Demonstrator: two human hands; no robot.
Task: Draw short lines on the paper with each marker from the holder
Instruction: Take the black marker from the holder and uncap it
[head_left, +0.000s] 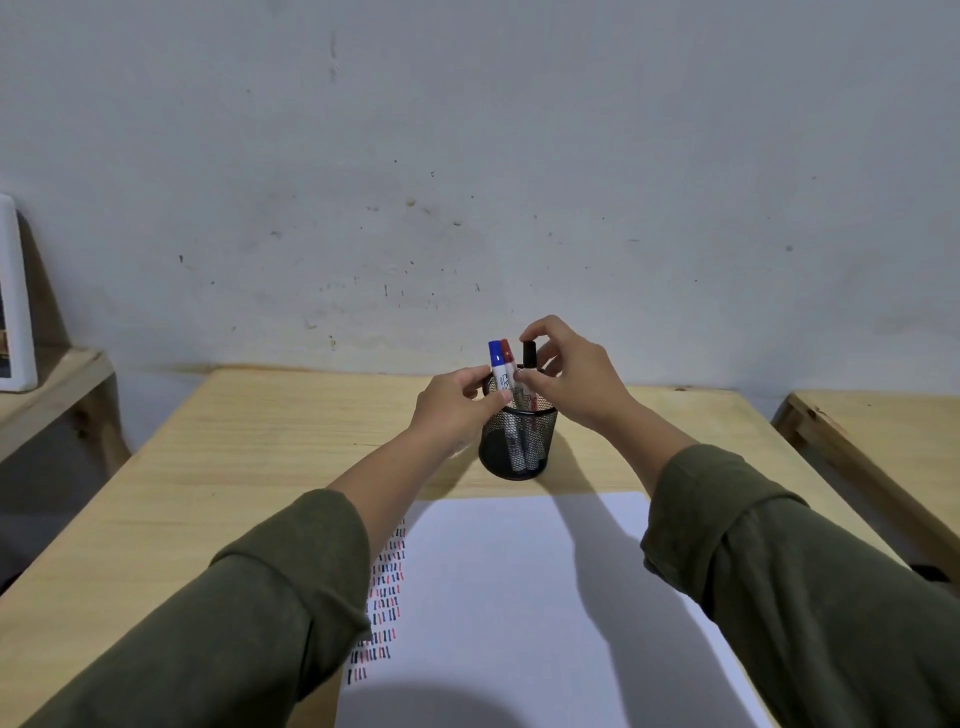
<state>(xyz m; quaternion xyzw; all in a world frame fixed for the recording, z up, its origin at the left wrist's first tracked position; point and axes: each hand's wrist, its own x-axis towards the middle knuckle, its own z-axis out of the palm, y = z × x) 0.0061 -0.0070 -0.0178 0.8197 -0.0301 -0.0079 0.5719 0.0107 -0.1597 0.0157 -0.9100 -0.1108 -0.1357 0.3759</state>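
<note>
Both hands are up at the pen cup, one on each side of it. The left hand has thumb and forefinger pinched on the rim of the black mesh holder, bracing it, with the blue-capped marker standing just above its fingertips. The right hand curls over the top from the other side, its fingers bent round the black-capped marker; the thumb presses low on the white barrel and the forefinger arches above the cap, so the grip looks closed on that marker, which sits in the cup. Between the two hands, the red-capped marker leans tight against the blue one, caps touching side by side. All three markers stand upright in the holder, barrels showing through the mesh.

Behind the hands, toward the body, olive-green sleeves run back along both forearms. Under the forearms lies the white paper, with rows of short black, red and blue strokes packed down its edge just beside the left sleeve; the rest of the sheet under the right arm is blank. The holder stands just beyond the paper's far edge on the light wooden table. Past the hands is a scuffed pale wall. Well out to the right sits another wooden surface, and far to the left a low wooden shelf.
</note>
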